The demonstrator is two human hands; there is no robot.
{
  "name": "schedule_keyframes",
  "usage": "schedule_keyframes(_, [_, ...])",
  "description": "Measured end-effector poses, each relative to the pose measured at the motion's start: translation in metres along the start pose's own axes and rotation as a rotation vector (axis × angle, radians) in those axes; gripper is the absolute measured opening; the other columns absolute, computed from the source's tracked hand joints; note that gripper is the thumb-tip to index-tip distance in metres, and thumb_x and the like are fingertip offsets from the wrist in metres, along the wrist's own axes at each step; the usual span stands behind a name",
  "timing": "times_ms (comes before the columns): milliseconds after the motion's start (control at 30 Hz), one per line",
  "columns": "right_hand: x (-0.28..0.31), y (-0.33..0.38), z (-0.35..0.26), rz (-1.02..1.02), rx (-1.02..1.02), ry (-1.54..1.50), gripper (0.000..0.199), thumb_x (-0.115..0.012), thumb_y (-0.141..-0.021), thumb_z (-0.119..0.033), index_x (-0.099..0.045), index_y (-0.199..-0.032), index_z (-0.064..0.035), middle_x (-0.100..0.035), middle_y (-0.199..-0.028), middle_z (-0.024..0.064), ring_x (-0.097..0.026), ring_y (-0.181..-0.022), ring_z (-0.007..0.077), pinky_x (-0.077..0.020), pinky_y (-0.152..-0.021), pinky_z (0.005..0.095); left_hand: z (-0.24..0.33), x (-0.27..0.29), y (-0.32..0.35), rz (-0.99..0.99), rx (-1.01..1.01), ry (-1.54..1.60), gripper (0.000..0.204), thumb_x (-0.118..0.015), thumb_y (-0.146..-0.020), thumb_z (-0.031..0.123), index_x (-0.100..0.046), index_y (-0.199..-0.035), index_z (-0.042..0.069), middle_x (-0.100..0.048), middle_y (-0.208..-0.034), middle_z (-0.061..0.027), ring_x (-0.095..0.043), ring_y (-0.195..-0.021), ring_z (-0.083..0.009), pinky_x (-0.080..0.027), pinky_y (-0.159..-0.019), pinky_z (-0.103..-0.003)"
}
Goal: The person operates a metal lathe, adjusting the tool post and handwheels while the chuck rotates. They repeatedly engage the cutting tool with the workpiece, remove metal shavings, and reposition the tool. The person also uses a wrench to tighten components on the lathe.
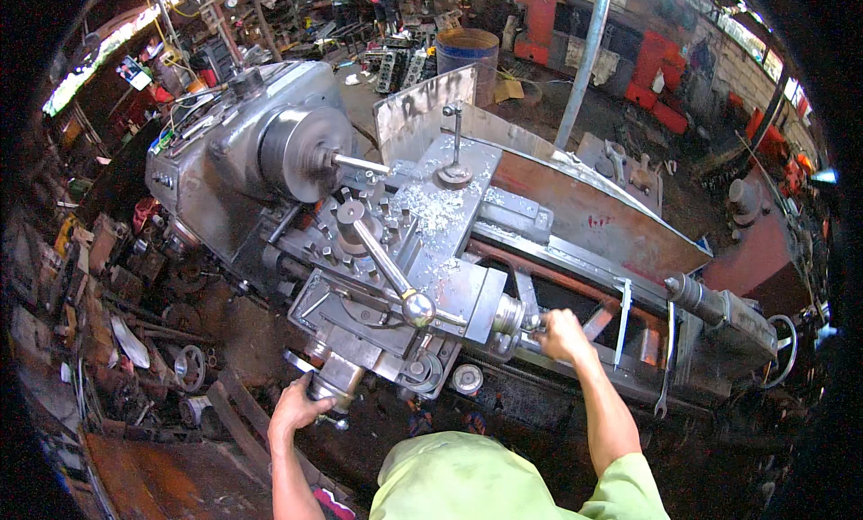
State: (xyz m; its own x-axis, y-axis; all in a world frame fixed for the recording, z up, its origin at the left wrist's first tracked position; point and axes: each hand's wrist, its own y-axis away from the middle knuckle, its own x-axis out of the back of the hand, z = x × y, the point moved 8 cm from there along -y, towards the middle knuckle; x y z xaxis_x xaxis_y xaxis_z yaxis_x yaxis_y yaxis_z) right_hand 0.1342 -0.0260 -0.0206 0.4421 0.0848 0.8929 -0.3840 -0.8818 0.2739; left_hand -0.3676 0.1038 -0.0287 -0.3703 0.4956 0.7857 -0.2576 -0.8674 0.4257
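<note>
My left hand is closed round the rim of a small metal handwheel at the front of a lathe's slide. To the right, my right hand grips a crank handle beside a ribbed metal collar. Between the hands a clamping lever with a shiny ball end slants down from the tool post, whose top carries several bolts. Behind it the lathe chuck looks blurred, with a slim bright bar sticking out to the right. Whether a cutting tool touches the bar cannot be made out.
Metal chips cover the carriage, near an upright stand on a round base. A tailstock sits at the right; a wrench hangs on the bed's front. A blue drum and a pole stand behind.
</note>
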Motion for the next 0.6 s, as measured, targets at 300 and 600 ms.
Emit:
schedule_keyframes(300, [0.022, 0.054, -0.026, 0.158, 0.203, 0.057, 0.024, -0.073, -0.082, -0.017, -0.075, -0.104, -0.0087, -0.07, -0.087, 0.0211, -0.069, -0.084, 0.0391, -0.0556, -0.079, 0.0491, -0.001, 0.001, -0.001, -0.052, -0.017, 0.045, 0.087, -0.083, -0.07, 0.039, -0.053, -0.136, -0.008, -0.066, -0.123, -0.0273, -0.064, -0.118, -0.0356, -0.048, -0.102, -0.042])
schedule_keyframes(600, [0.053, 0.028, -0.016, 0.347, 0.155, 0.062, 0.021, -0.073, -0.083, -0.02, -0.074, -0.098, -0.0052, -0.068, -0.093, 0.0192, -0.067, -0.089, 0.0395, -0.0538, -0.079, 0.0474, -0.025, -0.007, -0.019, -0.179, -0.039, 0.052, 0.095, -0.084, -0.069, 0.046, -0.051, -0.137, -0.01, -0.064, -0.127, -0.028, -0.061, -0.123, -0.0354, -0.045, -0.106, -0.04])
